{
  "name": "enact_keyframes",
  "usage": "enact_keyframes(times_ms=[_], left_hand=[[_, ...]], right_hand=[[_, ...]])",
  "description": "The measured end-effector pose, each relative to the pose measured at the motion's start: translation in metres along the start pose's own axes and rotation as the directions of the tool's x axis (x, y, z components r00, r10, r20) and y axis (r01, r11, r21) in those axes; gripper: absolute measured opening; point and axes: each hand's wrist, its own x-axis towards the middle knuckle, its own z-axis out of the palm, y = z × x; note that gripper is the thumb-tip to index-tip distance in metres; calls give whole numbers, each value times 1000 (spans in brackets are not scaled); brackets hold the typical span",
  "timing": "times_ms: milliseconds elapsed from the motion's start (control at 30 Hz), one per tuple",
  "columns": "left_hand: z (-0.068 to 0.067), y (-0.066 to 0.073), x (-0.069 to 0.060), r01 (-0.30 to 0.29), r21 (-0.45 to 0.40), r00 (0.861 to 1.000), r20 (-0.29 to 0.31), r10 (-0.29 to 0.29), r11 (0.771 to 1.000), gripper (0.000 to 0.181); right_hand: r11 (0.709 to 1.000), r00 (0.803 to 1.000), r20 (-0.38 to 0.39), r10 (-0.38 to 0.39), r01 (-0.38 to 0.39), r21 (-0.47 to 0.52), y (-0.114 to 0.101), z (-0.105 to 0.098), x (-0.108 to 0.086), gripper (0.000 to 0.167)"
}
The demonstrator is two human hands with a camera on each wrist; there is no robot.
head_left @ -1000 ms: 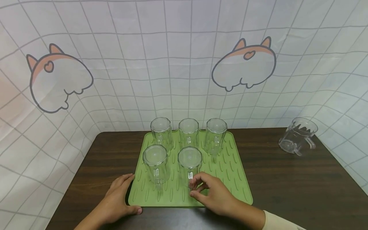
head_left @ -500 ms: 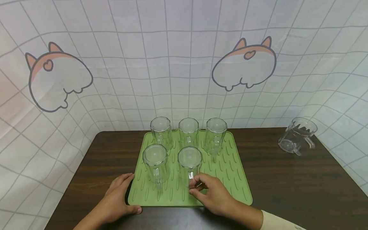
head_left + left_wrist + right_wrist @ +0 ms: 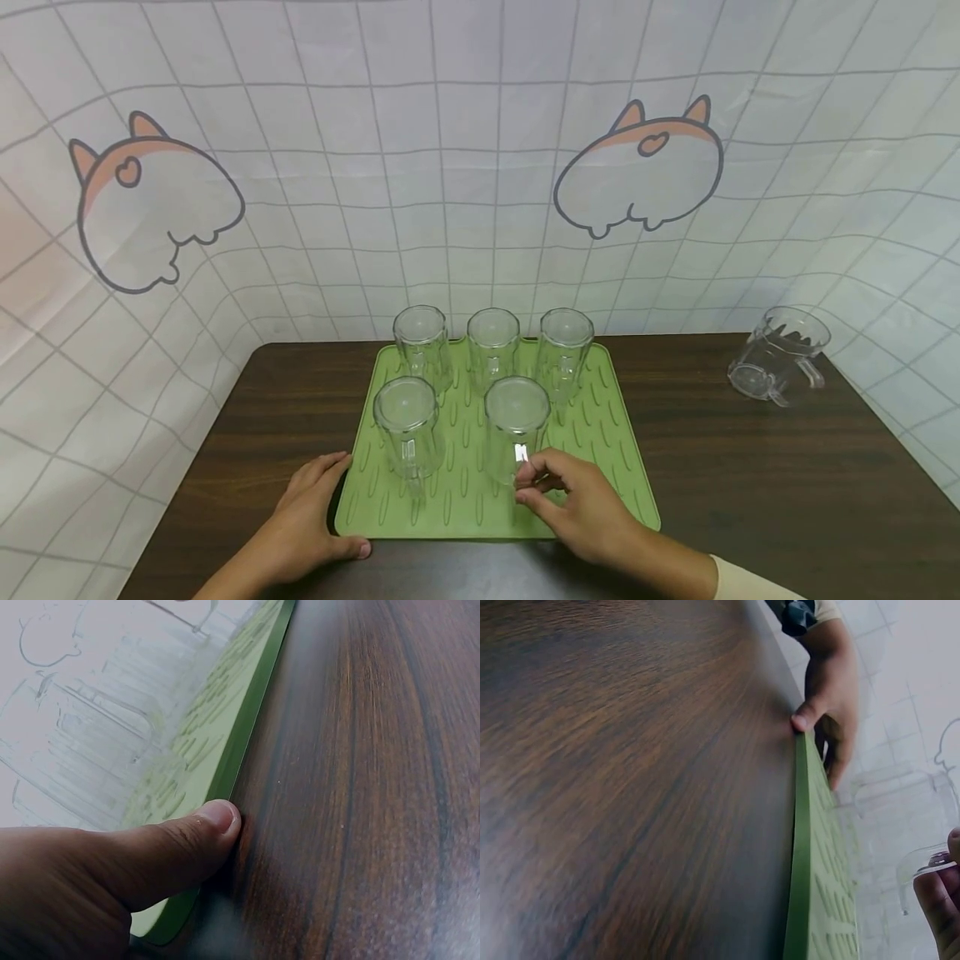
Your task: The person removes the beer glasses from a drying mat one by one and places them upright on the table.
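Note:
On a green drying mat (image 3: 465, 517) stand several clear glass mugs, upside down. My right hand (image 3: 581, 504) pinches the handle of the front-row right mug (image 3: 517, 412) between thumb and fingers. In the right wrist view, fingers (image 3: 937, 900) sit at the clear handle (image 3: 909, 874); I cannot tell if that mug touches the mat. Left of it is another front-row mug (image 3: 407, 412). My left hand (image 3: 300, 525) rests at the mat's near left corner, fingers along the left side. In the left wrist view, its thumb (image 3: 180, 847) touches the mat's front edge.
Three mugs form the back row: left (image 3: 422, 333), middle (image 3: 492, 337) and right (image 3: 564, 337). One more clear mug (image 3: 776, 354) stands mouth up at the far right of the dark wooden table (image 3: 720, 483). A white gridded curtain (image 3: 465, 167) surrounds the back and sides.
My right hand has moved right with the front-row mug, widening the gap to the mug on its left. My left hand has stayed at the mat's corner.

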Motion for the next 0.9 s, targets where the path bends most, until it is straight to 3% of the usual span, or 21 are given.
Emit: enact_keyframes(times_ms=[433, 900], left_hand=[[-1, 2, 0, 4, 2, 1000, 14, -4, 1000, 118], [-10, 8, 1, 19, -20, 999, 50, -18, 1000, 115]], right_hand=[[997, 999, -30, -12, 10, -78, -2, -26, -9, 15], [981, 989, -64, -136, 125, -149, 4, -42, -14, 36]])
